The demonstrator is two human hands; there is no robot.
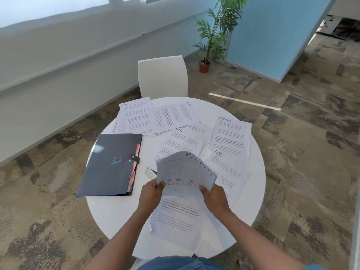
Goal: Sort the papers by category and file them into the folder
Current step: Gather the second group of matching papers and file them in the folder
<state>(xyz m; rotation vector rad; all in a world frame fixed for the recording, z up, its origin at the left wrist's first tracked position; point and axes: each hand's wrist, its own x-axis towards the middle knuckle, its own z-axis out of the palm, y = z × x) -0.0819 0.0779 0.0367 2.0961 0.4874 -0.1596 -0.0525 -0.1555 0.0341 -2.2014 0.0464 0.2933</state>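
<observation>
Head view shows both hands, left hand (151,189) and right hand (213,193), with fingers pinching the lower corners of the FINANCE sheet (185,172) at centre frame above the table (109,211); it looks light, floppy and easily creased, so hold the edges.

"FINANCE" tops the held sheet (185,172), lower centre. "HR" heads four table sheets — upper left (136,114), upper centre (175,115), centre (185,141), right (228,168). "SPORTS" marks two — right (231,137), left (117,127).
</observation>
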